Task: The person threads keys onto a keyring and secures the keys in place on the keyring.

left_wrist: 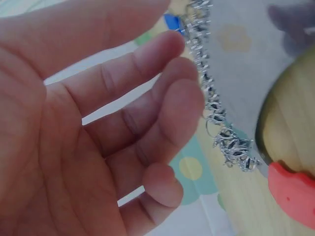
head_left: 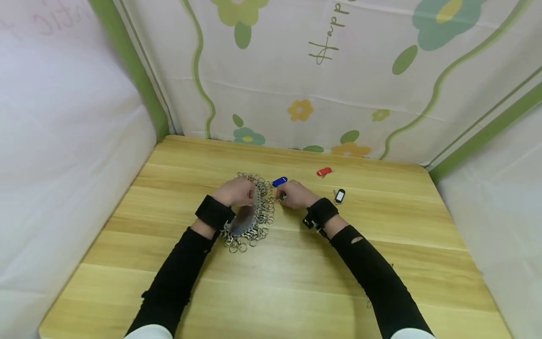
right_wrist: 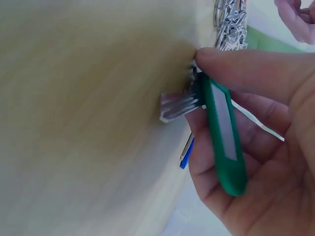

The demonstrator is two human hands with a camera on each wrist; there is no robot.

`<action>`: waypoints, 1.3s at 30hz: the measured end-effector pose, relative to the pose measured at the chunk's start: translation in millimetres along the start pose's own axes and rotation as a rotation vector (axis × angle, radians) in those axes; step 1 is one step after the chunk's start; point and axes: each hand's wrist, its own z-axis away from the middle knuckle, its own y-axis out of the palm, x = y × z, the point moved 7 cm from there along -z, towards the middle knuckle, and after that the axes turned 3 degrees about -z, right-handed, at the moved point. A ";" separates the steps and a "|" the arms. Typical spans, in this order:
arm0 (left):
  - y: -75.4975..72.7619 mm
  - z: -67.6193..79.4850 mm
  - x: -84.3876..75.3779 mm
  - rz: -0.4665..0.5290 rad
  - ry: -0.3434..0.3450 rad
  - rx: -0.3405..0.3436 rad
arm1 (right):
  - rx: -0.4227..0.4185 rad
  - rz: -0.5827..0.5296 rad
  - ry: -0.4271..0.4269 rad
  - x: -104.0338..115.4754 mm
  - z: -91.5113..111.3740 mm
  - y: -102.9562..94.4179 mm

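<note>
Right hand (head_left: 295,194) clamps a green key tag (right_wrist: 231,172), pale label (right_wrist: 224,120) in its window, at 2 o'clock of the ring-fringed rack (head_left: 247,217). Left hand (head_left: 236,192), at the rack: loosely bent, unclamped. From right hand: blue tag (head_left: 279,181) 10 o'clock, red tag (head_left: 324,172) 2, black tag (head_left: 340,196) 3.

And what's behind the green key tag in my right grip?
Behind the green key tag, the right wrist view shows curled fingers of the right grip; whatever the tag covers can't be seen.
</note>
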 end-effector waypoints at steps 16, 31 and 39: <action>10.6 7.5 -3.3 -0.022 0.023 0.029 | -0.119 0.113 -0.123 -2.2 11.1 -6.1; 12.9 5.2 -26.6 -0.132 0.176 0.014 | -0.262 0.105 0.154 -53.7 66.4 -51.8; 13.5 -4.4 -41.6 -0.208 0.193 0.003 | -0.318 0.097 0.403 -104.6 105.2 -74.1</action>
